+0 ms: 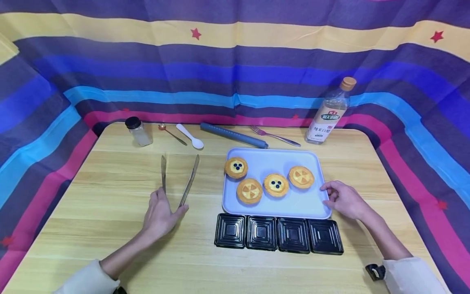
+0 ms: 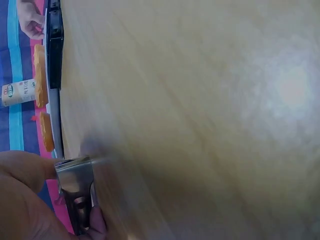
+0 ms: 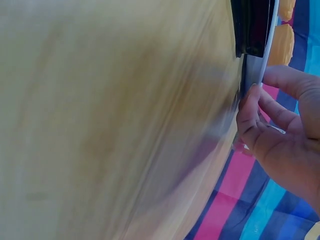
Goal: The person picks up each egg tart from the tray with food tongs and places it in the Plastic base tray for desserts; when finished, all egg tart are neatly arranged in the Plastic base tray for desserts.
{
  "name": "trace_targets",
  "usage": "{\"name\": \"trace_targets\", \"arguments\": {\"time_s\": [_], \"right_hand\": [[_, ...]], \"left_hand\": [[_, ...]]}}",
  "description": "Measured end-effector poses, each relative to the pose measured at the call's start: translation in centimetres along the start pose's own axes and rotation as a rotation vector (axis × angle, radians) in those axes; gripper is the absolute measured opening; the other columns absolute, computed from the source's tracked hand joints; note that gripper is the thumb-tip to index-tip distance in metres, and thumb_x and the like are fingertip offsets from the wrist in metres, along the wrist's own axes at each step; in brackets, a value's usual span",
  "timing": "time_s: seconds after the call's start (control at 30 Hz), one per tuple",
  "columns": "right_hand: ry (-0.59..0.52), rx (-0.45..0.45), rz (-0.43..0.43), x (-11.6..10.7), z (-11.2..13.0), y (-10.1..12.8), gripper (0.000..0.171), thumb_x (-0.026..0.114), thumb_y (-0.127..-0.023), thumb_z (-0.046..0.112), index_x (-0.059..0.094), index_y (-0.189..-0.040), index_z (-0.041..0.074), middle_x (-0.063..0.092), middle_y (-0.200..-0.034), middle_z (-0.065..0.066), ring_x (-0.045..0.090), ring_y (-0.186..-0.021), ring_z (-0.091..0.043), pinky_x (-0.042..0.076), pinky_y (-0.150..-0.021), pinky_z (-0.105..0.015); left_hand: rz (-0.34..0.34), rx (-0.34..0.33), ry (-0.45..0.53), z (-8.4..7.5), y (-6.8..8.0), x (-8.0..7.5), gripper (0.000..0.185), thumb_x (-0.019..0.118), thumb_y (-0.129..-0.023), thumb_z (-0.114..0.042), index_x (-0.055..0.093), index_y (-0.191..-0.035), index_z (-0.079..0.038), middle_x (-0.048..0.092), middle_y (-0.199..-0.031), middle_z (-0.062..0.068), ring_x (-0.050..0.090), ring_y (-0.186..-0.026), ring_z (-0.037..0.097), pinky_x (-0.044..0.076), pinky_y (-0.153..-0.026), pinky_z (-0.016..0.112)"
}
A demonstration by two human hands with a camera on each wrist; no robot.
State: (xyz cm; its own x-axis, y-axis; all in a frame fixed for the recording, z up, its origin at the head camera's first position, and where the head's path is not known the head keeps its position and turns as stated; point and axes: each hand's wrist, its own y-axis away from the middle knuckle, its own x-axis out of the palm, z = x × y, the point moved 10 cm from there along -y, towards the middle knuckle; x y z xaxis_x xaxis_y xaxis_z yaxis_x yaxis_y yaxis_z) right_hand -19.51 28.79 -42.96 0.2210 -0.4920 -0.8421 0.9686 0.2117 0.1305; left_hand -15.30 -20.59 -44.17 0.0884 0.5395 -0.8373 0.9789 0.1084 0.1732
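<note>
- Tongs (image 1: 190, 179) in the head view stand spread, tips pointing away from the person, left of the tray; the fingers of the left hand (image 1: 161, 216) grasp them, thumb on one arm, the other fingers on the opposite arm.
- Right hand (image 1: 344, 200) has its fingers curled at the right rim of the pale blue tray (image 1: 297, 206), grasping it near the front corner.
- Four tarts lie on the tray: a berry tart (image 1: 236, 168) at the left rim, a triangle-topped tart (image 1: 249, 191) in front of it, another berry tart (image 1: 276, 185) beside that, and a second triangle-topped one farther right.
- Black dishes (image 1: 261, 232), four in a row, sit just in front of the tray on the worktop (image 1: 110, 183).
- Along the back are a jar (image 1: 140, 132), small spoon (image 1: 174, 135), white spoon (image 1: 191, 137), blue rod (image 1: 235, 135), fork (image 1: 275, 135) and bottle (image 1: 326, 118); a striped cloth (image 1: 235, 77) hangs behind.
- Left wrist view: the tongs' metal end shows between thumb and fingers; tray, dishes and tarts appear edge-on.
- Right wrist view: the fingers meet the tray's edge, with dishes and tarts beyond.
</note>
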Motion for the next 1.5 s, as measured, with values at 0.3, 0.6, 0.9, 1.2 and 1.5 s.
{"name": "trace_targets", "arguments": {"time_s": [0.3,0.6,0.9,1.2,1.5], "right_hand": [[-0.022,0.03,0.016,0.3,-0.4,0.0,0.034,0.072,-0.076,0.002,0.06,-0.108,-0.002,0.058,-0.084,-0.007,0.051,-0.068,-0.011,0.042,-0.055,-0.02],[-0.017,0.026,0.03,0.5,-0.3,0.0,0.035,0.072,-0.076,0.002,0.059,-0.108,-0.002,0.057,-0.084,-0.007,0.051,-0.07,-0.013,0.041,-0.055,-0.02],[-0.008,0.046,0.036,0.5,-0.4,0.1,0.036,0.072,-0.076,0.002,0.059,-0.11,-0.002,0.056,-0.086,-0.008,0.051,-0.072,-0.015,0.041,-0.056,-0.02],[-0.008,0.047,0.039,0.5,-0.4,0.1,0.036,0.072,-0.077,0.003,0.059,-0.11,-0.002,0.056,-0.086,-0.008,0.051,-0.072,-0.015,0.041,-0.056,-0.02],[-0.011,0.045,0.031,0.4,-0.3,0.1,0.035,0.072,-0.077,0.002,0.06,-0.109,-0.002,0.056,-0.086,-0.008,0.051,-0.071,-0.015,0.04,-0.056,-0.02]], "left_hand": [[-0.061,0.073,0.005,-0.7,0.1,-0.2,0.086,0.07,-0.084,-0.031,0.026,-0.132,0.024,0.042,-0.116,0.038,0.051,-0.085,0.037,0.051,-0.056,0.034],[-0.054,0.059,0.041,-0.3,0.7,-0.9,0.074,0.056,-0.093,-0.022,0.018,-0.138,0.022,0.037,-0.127,0.042,0.042,-0.113,0.052,0.049,-0.085,0.06],[-0.096,0.097,0.105,-0.6,0.6,-1.8,0.075,0.052,-0.096,-0.027,0.012,-0.144,0.015,0.031,-0.136,0.039,0.036,-0.121,0.05,0.035,-0.103,0.065],[-0.19,0.286,0.151,-2.3,0.5,-2.8,0.071,0.057,-0.094,-0.031,0.027,-0.142,0.011,0.044,-0.126,0.032,0.046,-0.107,0.042,0.045,-0.088,0.061],[-0.298,0.438,0.151,-4.4,0.5,-4.7,0.058,0.066,-0.088,-0.017,0.043,-0.135,0.008,0.058,-0.108,0.024,0.052,-0.076,0.028,0.046,-0.064,0.037]]}}
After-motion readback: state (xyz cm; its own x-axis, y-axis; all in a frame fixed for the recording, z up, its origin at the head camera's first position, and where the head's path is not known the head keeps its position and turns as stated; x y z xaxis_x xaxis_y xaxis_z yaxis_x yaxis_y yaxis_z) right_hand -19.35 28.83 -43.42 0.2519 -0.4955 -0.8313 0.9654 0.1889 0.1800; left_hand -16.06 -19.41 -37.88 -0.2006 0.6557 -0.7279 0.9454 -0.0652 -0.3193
